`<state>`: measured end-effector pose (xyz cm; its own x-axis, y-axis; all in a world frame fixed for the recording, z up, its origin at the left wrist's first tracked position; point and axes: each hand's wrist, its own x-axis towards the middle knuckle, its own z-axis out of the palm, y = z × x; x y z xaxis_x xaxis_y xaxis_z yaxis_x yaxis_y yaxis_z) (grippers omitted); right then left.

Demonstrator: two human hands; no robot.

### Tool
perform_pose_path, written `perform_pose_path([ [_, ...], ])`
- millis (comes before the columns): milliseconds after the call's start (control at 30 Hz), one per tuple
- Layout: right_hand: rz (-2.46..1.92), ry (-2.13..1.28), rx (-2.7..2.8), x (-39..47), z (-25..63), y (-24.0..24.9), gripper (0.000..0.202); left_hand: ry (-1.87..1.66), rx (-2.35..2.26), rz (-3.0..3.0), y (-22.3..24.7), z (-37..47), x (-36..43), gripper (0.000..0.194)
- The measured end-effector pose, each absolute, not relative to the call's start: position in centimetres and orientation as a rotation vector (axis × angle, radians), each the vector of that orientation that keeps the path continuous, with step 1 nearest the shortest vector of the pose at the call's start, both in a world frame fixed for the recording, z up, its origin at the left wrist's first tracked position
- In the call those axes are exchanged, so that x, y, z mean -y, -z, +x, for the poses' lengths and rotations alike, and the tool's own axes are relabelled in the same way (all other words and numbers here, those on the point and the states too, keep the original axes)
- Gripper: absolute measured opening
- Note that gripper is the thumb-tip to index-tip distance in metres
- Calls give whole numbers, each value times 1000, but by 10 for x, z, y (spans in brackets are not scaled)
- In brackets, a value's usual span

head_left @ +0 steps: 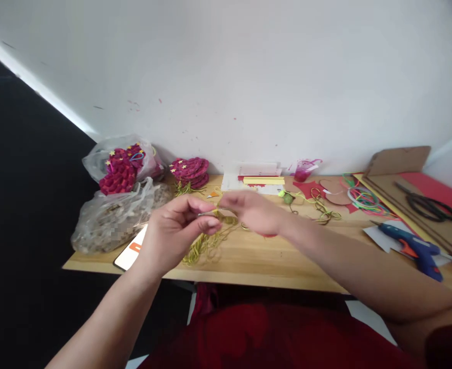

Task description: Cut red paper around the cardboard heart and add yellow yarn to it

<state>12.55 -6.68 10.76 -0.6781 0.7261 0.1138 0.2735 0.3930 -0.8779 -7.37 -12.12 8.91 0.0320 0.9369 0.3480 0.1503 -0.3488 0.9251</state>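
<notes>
Between the thumb and fingers of my left hand (177, 230) is a thin grey needle-like tool (206, 213), with yellow yarn (215, 211) at its tip. My right hand (251, 209) meets it from the right, its fingers drawn together at the yarn and blurred by motion. Exactly how the strand runs through those fingers is hard to see. Below both hands a loose heap of yellow-green yarn (200, 248) lies on the wooden table (264, 261).
On the left are plastic bags (91, 225), magenta braided pieces (191, 169) and a phone (128, 256). Further right lie a green ball (288, 198), a pink-stained cup (302, 171), coloured cords (364, 200), black scissors (429, 205), a blue glue gun (414, 243) and cardboard (398, 161).
</notes>
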Motion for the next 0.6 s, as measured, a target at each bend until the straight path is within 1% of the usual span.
perform_pose_path([
  [33,-863,-1297,2290,69,124,-106,26,-1439,-1203,1636,-90,-75,121,13],
  [100,-707,-1399,2400,74,123,-106,24,-1467,-1377,1846,-92,-79,122,7],
  [167,-622,-1342,2277,75,123,-111,27,-1389,-1385,2026,-94,-82,123,5],
  [200,-635,-1293,2189,74,123,-113,28,-1356,-1316,2028,-95,-82,124,4],
  [267,-740,-1210,2076,70,121,-115,28,-1401,-1184,1870,-96,-82,126,4],
  [333,-775,-1272,2207,69,118,-115,27,-1515,-1215,1733,-97,-82,126,10],
  [367,-732,-1323,2292,70,117,-115,25,-1546,-1288,1747,-97,-83,126,11],
  [433,-541,-1370,2343,71,116,-117,23,-1492,-1390,1896,-97,-84,127,10],
  [467,-499,-1344,2263,70,116,-119,25,-1433,-1363,1953,-98,-85,128,9],
  [533,-562,-1229,2089,68,116,-121,30,-1393,-1171,1909,-100,-84,130,10],
  [600,-652,-1176,2086,67,115,-122,30,-1518,-1008,1741,-104,-84,130,13],
])
